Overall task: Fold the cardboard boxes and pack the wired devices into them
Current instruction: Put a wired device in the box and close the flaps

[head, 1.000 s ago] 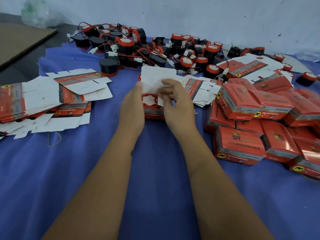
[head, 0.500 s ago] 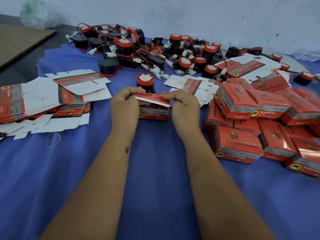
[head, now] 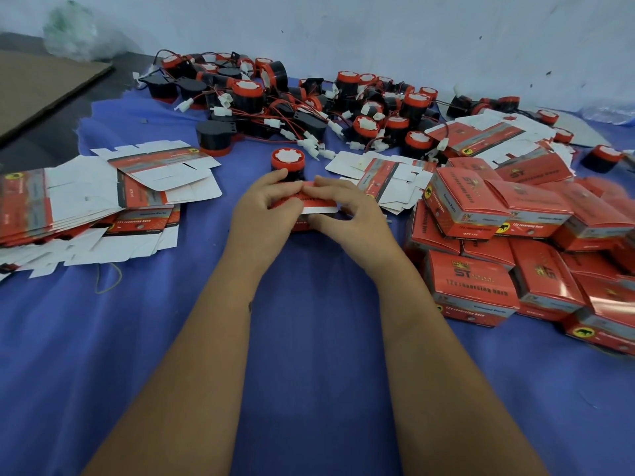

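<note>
A small red cardboard box (head: 318, 203) sits on the blue cloth at the middle, its lid flap folded down over the top. My left hand (head: 264, 209) grips its left side, fingers curled over the lid. My right hand (head: 347, 209) holds the right side, fingertips on the lid and thumb at the front flap. What is inside the box is hidden. One red-and-black wired device (head: 288, 163) stands just behind the box. A big tangle of such devices (head: 309, 104) lies at the back.
Flat unfolded box blanks (head: 86, 197) are stacked at the left, and a few more blanks (head: 385, 176) lie right of my hands. Several closed red boxes (head: 508, 249) are piled at the right. A white wall runs along the back; brown cardboard (head: 37, 87) lies far left.
The white lid flap that stood upright a second ago has been folded down over the box. Both hands have come lower and closer onto the lid.
</note>
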`<action>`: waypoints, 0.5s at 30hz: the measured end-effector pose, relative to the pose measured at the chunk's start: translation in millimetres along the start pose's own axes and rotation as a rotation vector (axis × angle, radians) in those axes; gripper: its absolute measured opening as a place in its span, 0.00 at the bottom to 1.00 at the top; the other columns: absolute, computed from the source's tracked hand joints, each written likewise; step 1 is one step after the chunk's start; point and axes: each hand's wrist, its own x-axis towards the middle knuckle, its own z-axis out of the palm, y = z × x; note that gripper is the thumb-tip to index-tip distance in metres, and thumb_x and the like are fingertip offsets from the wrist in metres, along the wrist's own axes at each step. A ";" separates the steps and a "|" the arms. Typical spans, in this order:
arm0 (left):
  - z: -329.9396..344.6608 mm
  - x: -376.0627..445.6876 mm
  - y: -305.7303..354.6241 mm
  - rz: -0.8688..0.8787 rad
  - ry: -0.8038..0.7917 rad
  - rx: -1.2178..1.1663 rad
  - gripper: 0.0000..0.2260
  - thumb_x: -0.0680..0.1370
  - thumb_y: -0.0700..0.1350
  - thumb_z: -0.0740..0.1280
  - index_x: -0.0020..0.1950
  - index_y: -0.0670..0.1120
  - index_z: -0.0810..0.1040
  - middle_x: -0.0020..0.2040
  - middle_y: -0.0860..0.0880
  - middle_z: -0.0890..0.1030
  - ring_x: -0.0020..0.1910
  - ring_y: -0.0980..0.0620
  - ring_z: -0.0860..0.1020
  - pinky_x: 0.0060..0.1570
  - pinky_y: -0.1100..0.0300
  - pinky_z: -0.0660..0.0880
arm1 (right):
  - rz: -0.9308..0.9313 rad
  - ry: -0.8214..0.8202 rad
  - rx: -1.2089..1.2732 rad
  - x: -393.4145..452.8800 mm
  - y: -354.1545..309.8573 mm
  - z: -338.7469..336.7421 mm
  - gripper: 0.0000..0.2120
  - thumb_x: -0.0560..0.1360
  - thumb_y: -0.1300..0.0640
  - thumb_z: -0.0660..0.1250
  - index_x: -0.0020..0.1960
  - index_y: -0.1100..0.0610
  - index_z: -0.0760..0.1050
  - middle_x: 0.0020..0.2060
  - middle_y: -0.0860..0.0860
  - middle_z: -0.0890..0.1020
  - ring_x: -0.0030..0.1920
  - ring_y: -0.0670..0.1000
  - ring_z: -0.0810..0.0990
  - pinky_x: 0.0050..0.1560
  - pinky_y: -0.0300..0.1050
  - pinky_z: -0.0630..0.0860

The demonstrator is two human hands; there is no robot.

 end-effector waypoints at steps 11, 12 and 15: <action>-1.3 -0.6 -4.0 0.101 -0.050 0.163 0.23 0.76 0.32 0.66 0.69 0.48 0.76 0.75 0.53 0.67 0.69 0.61 0.64 0.51 0.85 0.62 | -0.029 0.057 -0.042 2.9 2.5 3.6 0.20 0.72 0.71 0.69 0.62 0.57 0.80 0.61 0.48 0.76 0.63 0.41 0.72 0.60 0.26 0.68; -1.6 -0.3 -4.8 0.117 -0.042 0.165 0.23 0.76 0.31 0.65 0.69 0.48 0.76 0.75 0.52 0.68 0.70 0.59 0.65 0.53 0.84 0.63 | -0.034 0.078 -0.051 3.1 2.6 4.6 0.20 0.72 0.71 0.70 0.61 0.57 0.80 0.59 0.47 0.76 0.62 0.40 0.73 0.59 0.26 0.69; -2.3 -0.2 -6.2 0.144 -0.003 0.136 0.23 0.75 0.29 0.64 0.62 0.53 0.79 0.71 0.53 0.72 0.68 0.61 0.68 0.57 0.80 0.66 | -0.045 0.131 -0.070 3.5 2.6 5.8 0.17 0.72 0.68 0.71 0.59 0.56 0.81 0.56 0.46 0.77 0.57 0.37 0.74 0.55 0.23 0.68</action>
